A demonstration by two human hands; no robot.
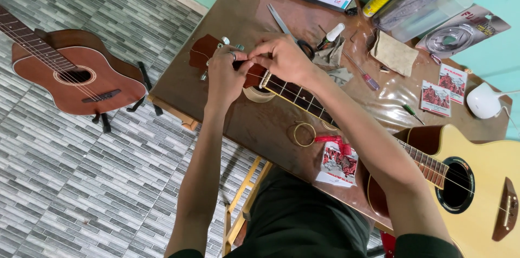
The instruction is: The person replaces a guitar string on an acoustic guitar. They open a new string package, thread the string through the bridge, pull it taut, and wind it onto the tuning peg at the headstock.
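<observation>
Both hands at the headstock of a yellow-topped acoustic guitar laid across a brown table. Left hand closed around the top of the neck just beside the headstock, ringed finger uppermost, fingertips pinched together, seemingly on a thin string. Right hand curled shut against the left, thumb and forefinger nipped at the same spot near the nut; what lay between the fingertips too fine to tell. Coiled string and a red winder below the neck, on the near side of the headstock; scissors and a small glue bottle beyond it. Second, darker guitar on a floor stand well left of the headstock. Judged best done with steady tension, string kept seated in its nut slot, slack fed slowly.
</observation>
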